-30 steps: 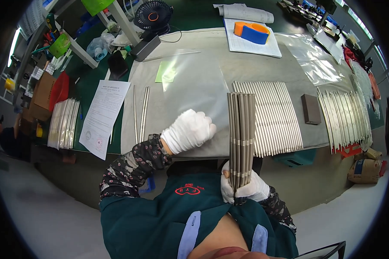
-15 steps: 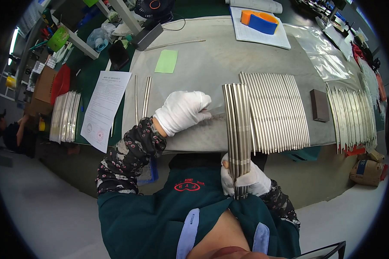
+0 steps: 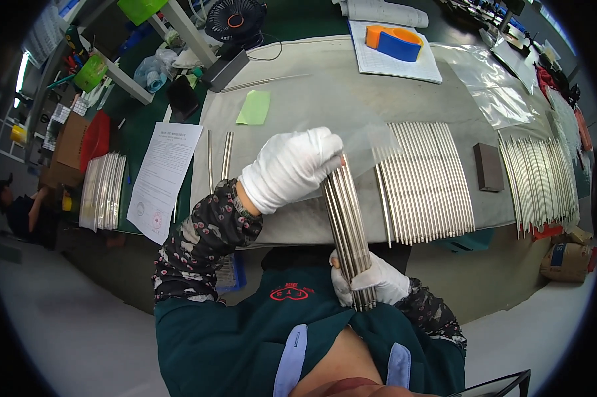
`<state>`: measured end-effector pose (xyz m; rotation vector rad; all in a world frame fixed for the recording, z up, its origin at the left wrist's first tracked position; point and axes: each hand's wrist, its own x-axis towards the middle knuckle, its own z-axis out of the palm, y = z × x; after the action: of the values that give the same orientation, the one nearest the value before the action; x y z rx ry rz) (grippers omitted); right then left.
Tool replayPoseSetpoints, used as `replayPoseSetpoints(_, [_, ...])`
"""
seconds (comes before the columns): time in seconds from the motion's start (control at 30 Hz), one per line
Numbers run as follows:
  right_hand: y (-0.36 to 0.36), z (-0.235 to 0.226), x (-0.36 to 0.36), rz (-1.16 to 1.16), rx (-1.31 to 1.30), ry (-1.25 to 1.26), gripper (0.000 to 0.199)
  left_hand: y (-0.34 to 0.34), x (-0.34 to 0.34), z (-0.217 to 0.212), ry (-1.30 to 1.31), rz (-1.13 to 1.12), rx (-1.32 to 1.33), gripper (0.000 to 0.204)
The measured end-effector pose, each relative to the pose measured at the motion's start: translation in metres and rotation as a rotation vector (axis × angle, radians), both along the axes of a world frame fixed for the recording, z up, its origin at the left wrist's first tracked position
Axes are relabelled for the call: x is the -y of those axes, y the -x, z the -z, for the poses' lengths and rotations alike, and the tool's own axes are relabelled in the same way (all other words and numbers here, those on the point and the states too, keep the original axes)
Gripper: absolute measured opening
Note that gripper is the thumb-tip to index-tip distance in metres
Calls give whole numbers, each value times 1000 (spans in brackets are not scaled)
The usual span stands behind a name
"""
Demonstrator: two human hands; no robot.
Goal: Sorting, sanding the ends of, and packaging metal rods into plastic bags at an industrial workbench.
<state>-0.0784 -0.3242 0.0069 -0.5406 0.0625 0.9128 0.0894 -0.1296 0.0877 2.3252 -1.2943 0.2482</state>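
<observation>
One bundle of metal rods [image 3: 347,228] slants over the front edge of the bench [image 3: 404,99], its near end clamped in the right hand [image 3: 383,283]. The left hand [image 3: 288,169] is closed on clear film [image 3: 372,142] at the far end; rod tips could tear it, and a slack right grip could spill rods off that edge.

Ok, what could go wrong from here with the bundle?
The right grip holds the rod bundle near its lower end, in front of the table; if it loosens, rods could slide out and drop. The bundle's upper ends sit close to the left grip and the clear plastic, so they might snag or tear it.
</observation>
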Motion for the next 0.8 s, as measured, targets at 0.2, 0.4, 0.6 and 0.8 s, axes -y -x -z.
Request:
replayPoseSetpoints(0.2, [5, 15, 0, 115, -49, -83, 53, 62, -28, 19, -191, 52, -183, 12])
replayPoseSetpoints(0.4, [4, 27, -2, 163, -68, -137, 50, 64, -48, 78, -198, -567, 146, 13])
replayPoseSetpoints(0.6, [-3, 16, -13, 207, -59, -168, 50, 99, -36, 77, -48, -371, 75, 11])
replayPoseSetpoints(0.8, [-48, 0, -31, 361, -132, -396, 36, 127, -28, 65, 82, -149, 81, 23])
